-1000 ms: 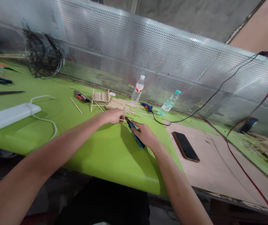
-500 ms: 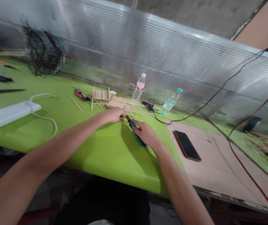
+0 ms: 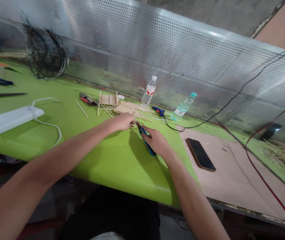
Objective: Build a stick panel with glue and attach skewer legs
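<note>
My right hand (image 3: pixel 154 140) is closed around blue-handled pliers (image 3: pixel 146 141), their jaws pointing up and left. My left hand (image 3: pixel 125 121) pinches a thin wooden stick (image 3: pixel 133 125) whose end sits by the jaws; whether the jaws touch it is too small to tell. Just beyond my hands lies a pile of thin wooden sticks (image 3: pixel 142 114). To its left stands a small frame built of sticks (image 3: pixel 108 100), with a slatted middle and upright legs. A single stick (image 3: pixel 82 109) lies apart on the green tabletop (image 3: pixel 107 160).
A clear bottle (image 3: pixel 149 91), a teal-capped bottle (image 3: pixel 183 108) and a blue glue gun (image 3: pixel 158 111) with a black cord stand or lie at the back. A phone (image 3: pixel 200 154) is on the right, a white power strip (image 3: pixel 12 120) on the left, red-handled pliers (image 3: pixel 87 99) behind.
The view has shifted slightly. Both hands keep nearly the same place, with the stick's end still close to the pliers' jaws.
</note>
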Tool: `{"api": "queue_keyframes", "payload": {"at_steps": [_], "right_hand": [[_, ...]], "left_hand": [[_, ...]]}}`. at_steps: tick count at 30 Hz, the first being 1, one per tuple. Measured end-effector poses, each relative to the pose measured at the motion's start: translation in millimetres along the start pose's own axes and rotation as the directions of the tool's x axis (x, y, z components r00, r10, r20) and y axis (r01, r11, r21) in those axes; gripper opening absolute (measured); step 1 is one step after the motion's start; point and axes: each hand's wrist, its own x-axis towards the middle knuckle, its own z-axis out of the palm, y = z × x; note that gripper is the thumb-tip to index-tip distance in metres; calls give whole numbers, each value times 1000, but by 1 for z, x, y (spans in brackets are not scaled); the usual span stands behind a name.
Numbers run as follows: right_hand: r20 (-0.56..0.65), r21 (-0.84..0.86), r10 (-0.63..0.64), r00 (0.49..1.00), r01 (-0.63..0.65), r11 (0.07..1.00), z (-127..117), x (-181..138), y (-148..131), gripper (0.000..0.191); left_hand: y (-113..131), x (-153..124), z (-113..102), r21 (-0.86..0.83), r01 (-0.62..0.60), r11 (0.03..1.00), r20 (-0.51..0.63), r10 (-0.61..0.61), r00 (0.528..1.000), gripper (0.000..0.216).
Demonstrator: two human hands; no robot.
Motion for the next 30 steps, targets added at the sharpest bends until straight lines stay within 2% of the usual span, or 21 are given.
{"api": "queue_keyframes", "payload": {"at_steps": [4,9,13,15,18,22,30], "right_hand": [[5,13,5,1000,-5,1000,1,1,0,47],[19,21,4,1000,-5,1000,0,2,0,47],[16,25,29,999,-30,999,0,1,0,49],[19,22,22,1000,-22,1000,0,1,-1,48],[13,0,18,1000,-18,1000,0,1,-2,47],[-10,-54,43,999,-44,998,-3,0,0,47],[-11,-80,50,999,-51,996,-4,0,5,46]], "left_hand": [[-2,0,-2,-29,9,1000,5,-9,1000,28],[2,-5,-7,-162,8,987,177,22,984,28],[3,-8,-10,-56,0,998,80,5,997,35],[3,-7,-8,-36,-16,999,74,18,997,32],[5,-5,0,31,-50,998,21,49,999,19],[14,-1,12,128,-97,987,-72,107,992,27],[20,-3,26,140,-110,984,-151,131,980,27]]}}
